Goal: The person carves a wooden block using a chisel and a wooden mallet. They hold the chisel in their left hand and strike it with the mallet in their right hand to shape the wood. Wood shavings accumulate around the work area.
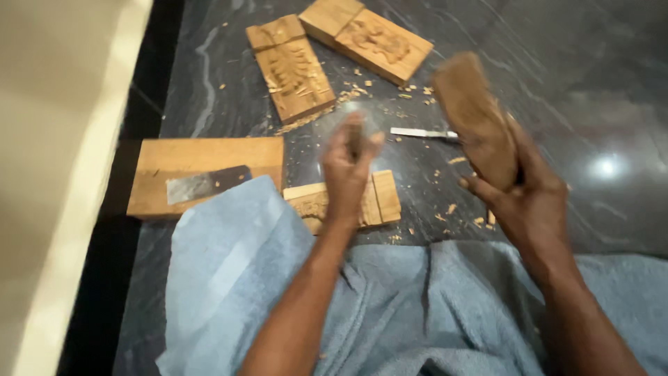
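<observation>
My left hand [350, 161] is closed tight around a thin chisel [355, 138], blurred, its tip hidden behind my fingers, standing upright over the small carved block [379, 198] that lies just past my lap. My right hand [523, 198] is wrapped around a wooden mallet [474, 118], raised and tilted, its head up over the dark stone floor [557, 76] to the right of the chisel, well apart from it. The block rests on the floor, touching the edge of the blue towel [229, 264] spread over my knees. Left of it lies a plain flat board [209, 154] near the floor's left edge, with a flat metal blade [207, 184] lying on top, its near corner tucked under the towel. Farther off, toward the floor's far edge, two carved relief panels lie side by side, nearly touching: one with a leafy pattern [291, 68], one carved with a figure [367, 38]. Between those panels and my hands a second, pale-bladed chisel [421, 132] lies flat, partly hidden behind the mallet. Wood chips [445, 209] are scattered all around the block and the panels.
</observation>
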